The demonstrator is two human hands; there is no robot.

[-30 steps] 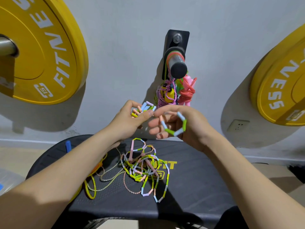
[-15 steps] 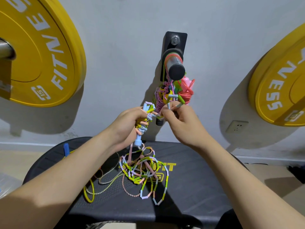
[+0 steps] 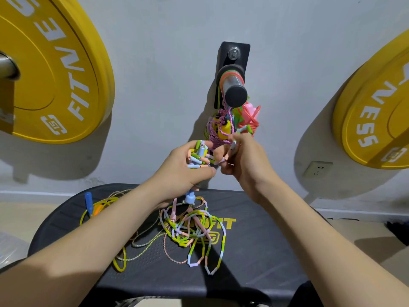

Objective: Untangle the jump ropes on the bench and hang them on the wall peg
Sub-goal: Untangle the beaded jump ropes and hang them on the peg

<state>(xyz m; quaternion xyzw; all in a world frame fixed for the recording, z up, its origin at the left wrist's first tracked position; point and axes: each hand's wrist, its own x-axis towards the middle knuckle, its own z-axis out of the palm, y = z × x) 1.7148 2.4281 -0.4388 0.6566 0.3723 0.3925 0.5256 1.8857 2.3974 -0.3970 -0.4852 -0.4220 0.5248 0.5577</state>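
Observation:
A pastel beaded jump rope lies tangled on the black bench, and part of it rises to my hands. My left hand grips a gathered bunch of its beaded loops, with a light blue handle hanging just under the fist. My right hand pinches a beaded strand beside that bunch. Both hands are raised just below the black wall peg. Pink, yellow and coral ropes hang from the peg. A thin braided rope and a yellow rope with a blue handle lie on the bench's left side.
Two yellow weight plates hang on the grey wall, one at the left and one at the right. A wall socket sits low on the right. The floor shows on both sides of the bench.
Both hands rose toward the peg. The left hand gathered more beaded loops into its fist, lifting a light blue handle off the bench. The right hand closed from a spread loop to a pinch.

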